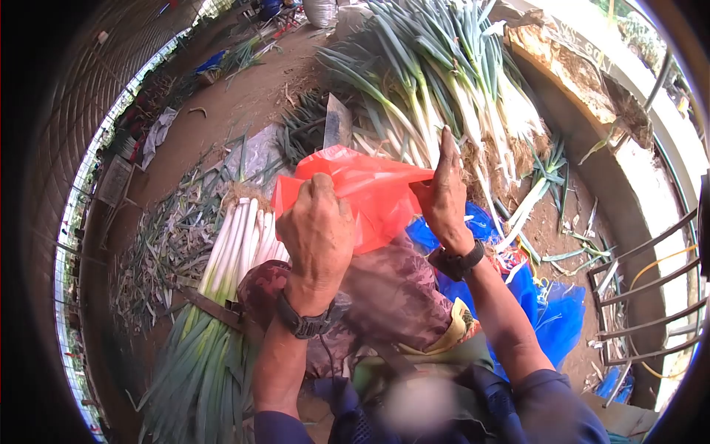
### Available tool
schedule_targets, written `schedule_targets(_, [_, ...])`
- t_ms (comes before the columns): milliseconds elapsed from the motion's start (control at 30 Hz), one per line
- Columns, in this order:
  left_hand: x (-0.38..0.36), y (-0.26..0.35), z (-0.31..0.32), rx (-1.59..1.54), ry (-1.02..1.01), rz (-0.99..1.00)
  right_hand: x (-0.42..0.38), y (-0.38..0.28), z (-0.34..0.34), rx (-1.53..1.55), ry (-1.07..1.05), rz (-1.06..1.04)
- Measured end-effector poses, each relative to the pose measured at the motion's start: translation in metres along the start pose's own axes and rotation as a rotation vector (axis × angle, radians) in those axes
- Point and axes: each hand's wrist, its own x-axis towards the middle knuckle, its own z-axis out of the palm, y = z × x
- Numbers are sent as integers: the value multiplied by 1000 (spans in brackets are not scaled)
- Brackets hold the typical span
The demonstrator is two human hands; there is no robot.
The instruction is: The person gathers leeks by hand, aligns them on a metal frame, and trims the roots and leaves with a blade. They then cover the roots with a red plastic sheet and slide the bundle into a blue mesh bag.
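Note:
A thin red plastic bag [373, 196] is stretched between my two hands above my lap. My left hand [318, 237] is closed in a fist on the bag's left edge. With its fingers straight and pointing up, my right hand [446, 196] has the bag's right corner pinched at the thumb. To the left of my knee lies a bundle of long green onions [237, 237], white stems and roots away from me, with a dark flat strip [209, 307] across it. A larger pile of green onions [436, 81] lies beyond the bag.
Blue netting [543, 311] lies by my right leg. A metal rail frame [651, 311] stands at the right, beside a low wall [584, 148]. Onion trimmings [163, 251] cover the ground at the left. An upright grey plate [338, 122] is behind the bag.

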Motion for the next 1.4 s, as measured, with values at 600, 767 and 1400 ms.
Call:
schedule_targets(600, [2,-190,-59,-750,603,-544,151,-160,31,726,-717,-30])
schedule_targets(767, [-1,-243,-75,-91,603,-373,157,-169,86,753,-807,-138])
schedule_targets(1400, [90,-473,26,-325,-191,-872,55,-48,380,1114,-668,423])
